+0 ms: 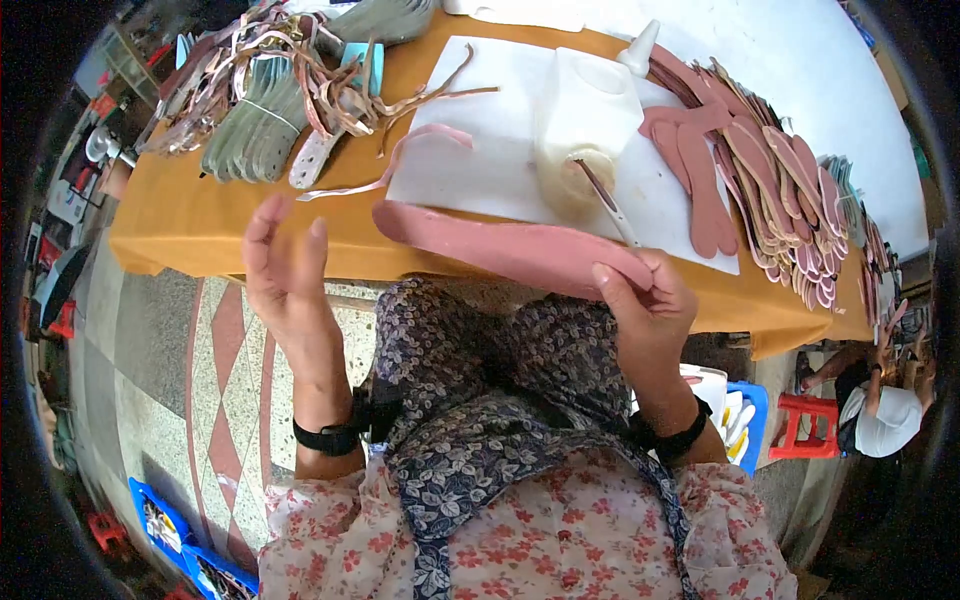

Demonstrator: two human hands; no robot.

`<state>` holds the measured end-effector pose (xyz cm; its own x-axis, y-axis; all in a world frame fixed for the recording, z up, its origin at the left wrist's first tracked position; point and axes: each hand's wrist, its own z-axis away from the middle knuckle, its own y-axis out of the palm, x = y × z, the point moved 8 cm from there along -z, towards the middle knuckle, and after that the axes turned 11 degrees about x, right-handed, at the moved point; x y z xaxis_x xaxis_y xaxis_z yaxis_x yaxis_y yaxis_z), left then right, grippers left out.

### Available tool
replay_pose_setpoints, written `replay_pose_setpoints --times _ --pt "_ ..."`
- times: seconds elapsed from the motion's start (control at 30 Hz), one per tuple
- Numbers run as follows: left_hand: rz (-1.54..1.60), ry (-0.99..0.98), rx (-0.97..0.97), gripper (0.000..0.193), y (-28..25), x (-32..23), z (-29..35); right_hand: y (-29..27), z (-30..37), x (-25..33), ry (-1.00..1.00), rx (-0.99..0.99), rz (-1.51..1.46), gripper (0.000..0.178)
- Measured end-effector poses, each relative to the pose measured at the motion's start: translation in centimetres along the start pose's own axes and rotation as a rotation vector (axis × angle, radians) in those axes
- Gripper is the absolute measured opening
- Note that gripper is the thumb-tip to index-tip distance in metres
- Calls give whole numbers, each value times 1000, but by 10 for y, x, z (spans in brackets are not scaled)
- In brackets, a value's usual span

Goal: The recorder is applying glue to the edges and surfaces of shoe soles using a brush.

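A long pink insole is held level over the near edge of the table. My right hand pinches its right end between thumb and fingers. My left hand is raised beside the insole's left end without touching it, its fingers apart and slightly blurred. Behind the insole stands a whitish plastic container, open toward me, with a thin brush-like stick leaning out of it. A narrow pink strip lies to the left, partly on the white sheet.
Stacked pink insoles cover the table's right side. Bundled grey-green insoles and a tangle of strips occupy the left. A white nozzle lies behind the container. Right of my lap are a blue crate and red stool; another person sits beyond.
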<state>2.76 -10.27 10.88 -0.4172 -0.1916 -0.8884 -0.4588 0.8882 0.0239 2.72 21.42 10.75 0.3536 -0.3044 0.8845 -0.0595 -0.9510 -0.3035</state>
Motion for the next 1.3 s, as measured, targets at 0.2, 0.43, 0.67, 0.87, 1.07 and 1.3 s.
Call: replay_pose_setpoints --times 0.2,0.43,0.67,0.87,1.07,1.3 --pt "816 -695 365 40 51 73 61 1 -3 -14 62 -80 -283 12" --pt "1102 -686 531 33 110 46 78 36 4 -13 157 9 -427 10" --pt "1009 -640 315 38 91 51 65 60 10 -10 304 284 -327 17" --pt "808 -451 211 47 31 58 34 -14 12 40 -271 -37 167 16" --pt "784 -404 196 27 18 60 23 -56 -19 -24 14 50 610 40" --pt "709 -448 178 20 23 68 28 -18 -44 -22 -62 290 666 47"
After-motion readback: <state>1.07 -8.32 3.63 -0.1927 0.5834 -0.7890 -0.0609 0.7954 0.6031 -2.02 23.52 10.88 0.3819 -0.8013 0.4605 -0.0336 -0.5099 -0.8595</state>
